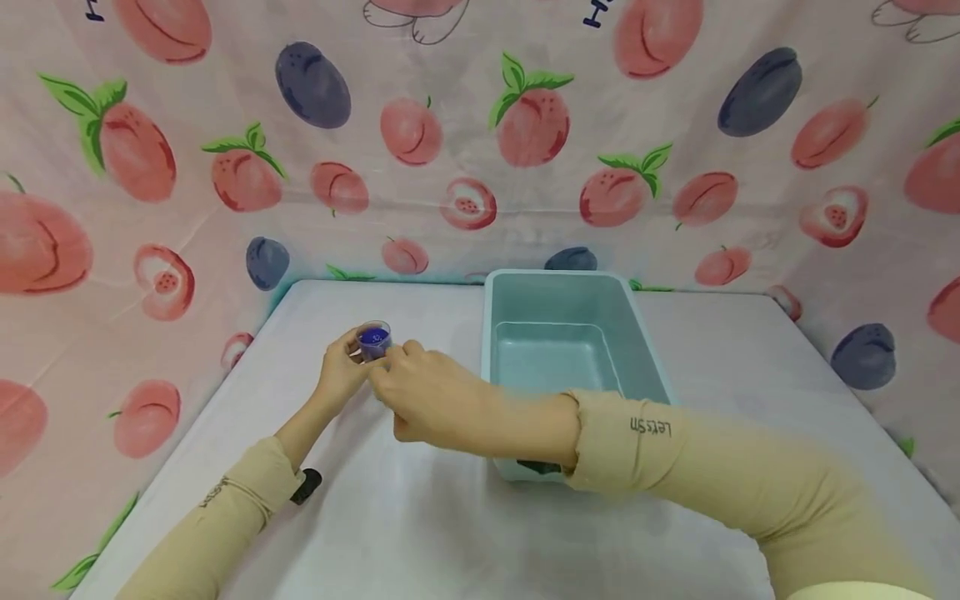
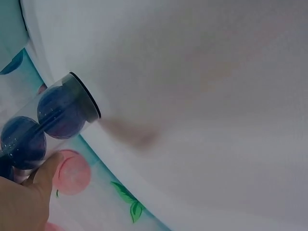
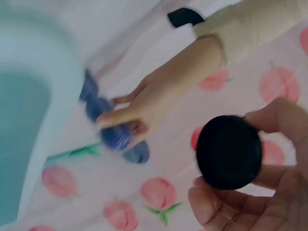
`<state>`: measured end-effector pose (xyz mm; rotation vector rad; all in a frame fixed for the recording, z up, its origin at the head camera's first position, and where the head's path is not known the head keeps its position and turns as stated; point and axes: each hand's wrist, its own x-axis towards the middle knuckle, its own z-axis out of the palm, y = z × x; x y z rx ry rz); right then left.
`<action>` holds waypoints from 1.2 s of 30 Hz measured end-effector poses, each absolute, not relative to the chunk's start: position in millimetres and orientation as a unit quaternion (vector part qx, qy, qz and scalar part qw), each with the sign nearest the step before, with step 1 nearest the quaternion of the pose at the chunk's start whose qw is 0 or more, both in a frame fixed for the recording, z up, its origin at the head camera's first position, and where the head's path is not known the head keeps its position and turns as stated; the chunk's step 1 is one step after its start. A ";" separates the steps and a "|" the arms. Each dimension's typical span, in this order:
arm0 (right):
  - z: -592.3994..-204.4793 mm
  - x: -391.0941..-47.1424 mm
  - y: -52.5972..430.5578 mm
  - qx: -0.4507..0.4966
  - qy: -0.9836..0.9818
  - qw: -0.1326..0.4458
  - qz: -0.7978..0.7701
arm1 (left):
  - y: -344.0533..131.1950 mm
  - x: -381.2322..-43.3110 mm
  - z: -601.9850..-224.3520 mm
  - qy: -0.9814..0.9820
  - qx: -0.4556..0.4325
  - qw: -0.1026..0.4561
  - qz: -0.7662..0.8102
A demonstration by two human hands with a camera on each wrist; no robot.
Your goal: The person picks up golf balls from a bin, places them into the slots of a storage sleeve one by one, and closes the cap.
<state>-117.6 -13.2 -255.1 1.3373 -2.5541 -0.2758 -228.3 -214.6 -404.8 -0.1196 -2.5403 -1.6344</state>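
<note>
My left hand [image 1: 339, 372] grips a clear cylindrical tube [image 1: 375, 350] that holds several dark blue balls [image 2: 61, 111]. In the head view the tube's top faces up, with a blue ball inside it. A dark rim [image 2: 87, 96] rings the far end of the tube in the left wrist view. Close beside the tube, my right hand [image 1: 431, 392] pinches a round black lid [image 3: 229, 152] between thumb and fingers. The right wrist view shows the lid apart from the tube. From the head camera the lid is hidden behind the right hand.
A pale blue-green plastic bin [image 1: 489, 333] stands on the white table [image 1: 375, 517], partly behind the right forearm. Fruit-printed cloth [image 1: 465, 125] hangs behind and along the sides. A small black object [image 1: 306, 486] shows at the left sleeve.
</note>
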 end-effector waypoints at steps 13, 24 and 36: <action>-236.4 -190.7 -21.4 0.426 -0.900 0.000 -0.098 | -199.9 -226.4 -390.8 -0.843 -0.061 0.058 -0.531; -236.6 -241.4 -17.9 0.410 -0.908 -0.090 -0.001 | -189.1 -229.8 -371.3 -0.849 -0.062 0.047 -0.523; -245.2 -265.1 -21.2 0.452 -0.882 -0.109 0.079 | -183.1 -229.1 -362.4 -0.845 -0.066 0.085 -0.524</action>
